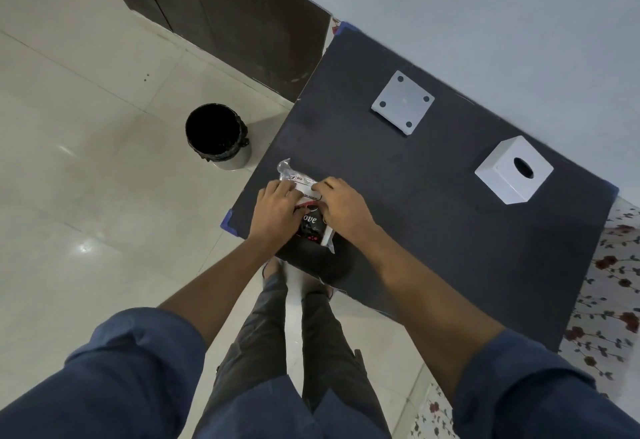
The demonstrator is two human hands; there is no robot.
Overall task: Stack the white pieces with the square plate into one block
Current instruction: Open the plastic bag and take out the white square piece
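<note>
Both hands at the near-left corner of the dark counter (433,231), roughly 9 o'clock of the counter's middle. Left hand (275,212) and right hand (343,208) side by side, fingers curled down onto a clear plastic packet (298,184) with white label and a dark red-and-black item inside; each hand pinching or pressing the packet's top, exact grip hidden by knuckles. Packet lies flat on counter, its far end sticking out past the fingertips toward 11 o'clock.

Square plate (402,103), white, four dark corner holes, lies flat at 12 o'clock of the counter, well apart from the hands. White block (513,170) with a round dark hole in its top face sits at 2 o'clock, near the right edge, apart from the plate. Neither touched.

Black bin (218,135) on the tiled floor (86,161) at 9 o'clock, just beside the counter's left edge. Floral cloth (613,283) shows past the counter's right edge. Blue sleeves (138,369) rolled at forearms.
</note>
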